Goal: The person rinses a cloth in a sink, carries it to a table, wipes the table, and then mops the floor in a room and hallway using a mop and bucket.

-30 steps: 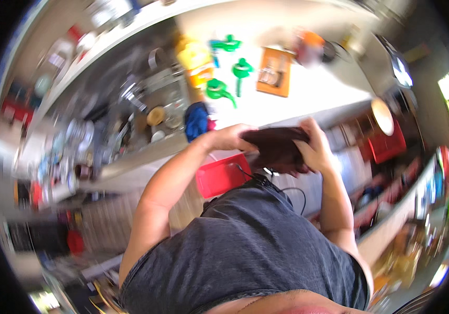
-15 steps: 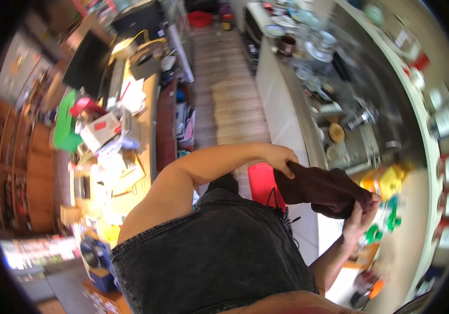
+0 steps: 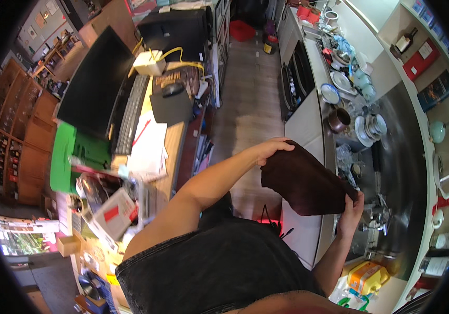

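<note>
A dark brown cloth [image 3: 311, 183] is stretched out in front of me, held by two corners between my hands. My left hand [image 3: 274, 150] pinches its upper left corner with the thumb on top. At its right end my right hand [image 3: 351, 210] grips the other corner, beside the counter edge near the sink [image 3: 363, 243]. The cloth hangs in the air over the floor and the white cabinet front, touching nothing else that I can see.
On the left, a wooden desk holds a monitor [image 3: 96, 83], a keyboard [image 3: 131, 115], papers [image 3: 148, 144] and a green box [image 3: 63, 157]. Along the right counter stand a brown pot [image 3: 338, 120], stacked bowls [image 3: 371, 128] and a yellow package [image 3: 367, 277]. A wooden floor [image 3: 248, 94] runs between.
The view has turned toward the right, and I stand further along the counter. The cloth was bunched and folded at its right end; now it is spread flatter between both hands.
</note>
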`<control>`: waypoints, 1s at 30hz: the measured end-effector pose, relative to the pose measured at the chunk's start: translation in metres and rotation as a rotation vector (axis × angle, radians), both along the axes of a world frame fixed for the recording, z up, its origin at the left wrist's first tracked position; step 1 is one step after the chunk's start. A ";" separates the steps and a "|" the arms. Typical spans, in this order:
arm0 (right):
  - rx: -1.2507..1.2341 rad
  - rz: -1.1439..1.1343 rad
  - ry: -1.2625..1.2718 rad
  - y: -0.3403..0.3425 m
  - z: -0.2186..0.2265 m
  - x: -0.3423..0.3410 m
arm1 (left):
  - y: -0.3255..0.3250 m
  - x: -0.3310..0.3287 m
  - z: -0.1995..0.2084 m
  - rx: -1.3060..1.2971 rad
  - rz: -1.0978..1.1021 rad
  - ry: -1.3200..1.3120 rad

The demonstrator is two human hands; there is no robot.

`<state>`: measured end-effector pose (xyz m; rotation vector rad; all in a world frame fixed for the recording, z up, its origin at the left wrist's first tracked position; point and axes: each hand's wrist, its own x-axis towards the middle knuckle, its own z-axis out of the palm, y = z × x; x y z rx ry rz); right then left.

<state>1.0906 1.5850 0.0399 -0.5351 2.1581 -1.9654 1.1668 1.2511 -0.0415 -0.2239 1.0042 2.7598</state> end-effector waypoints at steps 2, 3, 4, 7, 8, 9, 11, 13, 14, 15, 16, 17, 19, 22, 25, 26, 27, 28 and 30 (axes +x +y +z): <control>-0.018 -0.005 -0.030 -0.044 0.000 -0.032 | -0.046 -0.003 0.016 0.083 0.004 0.078; -0.125 0.016 -0.133 -0.068 0.002 -0.048 | -0.068 -0.003 0.023 0.184 0.017 0.163; -0.222 0.034 -0.227 -0.087 0.003 -0.065 | -0.090 -0.010 0.025 0.295 0.016 0.258; -0.419 0.083 -0.419 -0.148 0.008 -0.107 | -0.143 -0.017 0.014 0.472 0.112 0.502; -0.473 0.097 -0.485 -0.164 -0.003 -0.130 | -0.151 -0.027 0.006 0.473 0.116 0.501; -0.477 0.099 -0.494 -0.185 -0.007 -0.145 | -0.160 -0.036 -0.004 0.471 0.249 0.316; -0.530 0.230 -0.603 -0.229 -0.013 -0.176 | -0.175 -0.057 -0.006 0.442 0.366 0.127; -0.527 0.230 -0.642 -0.269 -0.025 -0.213 | -0.192 -0.079 0.001 0.502 0.182 0.116; -0.482 0.268 -0.650 -0.287 -0.030 -0.229 | -0.212 -0.092 -0.005 0.488 0.126 0.081; -0.426 0.307 -0.655 -0.305 -0.033 -0.246 | -0.228 -0.109 -0.003 0.481 0.127 0.079; -0.432 0.311 -0.657 -0.325 -0.036 -0.265 | -0.244 -0.129 0.001 0.319 0.150 -0.013; -0.436 0.310 -0.659 -0.345 -0.038 -0.285 | -0.262 -0.148 0.004 0.157 0.174 -0.104; -0.427 0.316 -0.646 -0.383 -0.031 -0.334 | -0.299 -0.187 0.007 0.211 0.158 -0.109; -0.375 0.330 -0.587 -0.443 -0.024 -0.403 | -0.342 -0.246 0.015 0.132 0.248 -0.101; -0.326 0.386 -0.540 -0.510 -0.001 -0.469 | -0.387 -0.306 0.040 0.008 0.340 -0.129; -0.326 0.400 -0.541 -0.532 0.007 -0.486 | -0.406 -0.322 0.037 0.056 0.362 -0.121; -0.349 0.435 -0.524 -0.550 0.008 -0.508 | -0.419 -0.342 0.055 0.043 0.365 -0.080; -0.356 0.451 -0.514 -0.571 0.012 -0.526 | -0.439 -0.356 0.059 0.011 0.410 -0.102; -0.358 0.466 -0.510 -0.610 0.009 -0.560 | -0.482 -0.385 0.054 -0.015 0.464 -0.122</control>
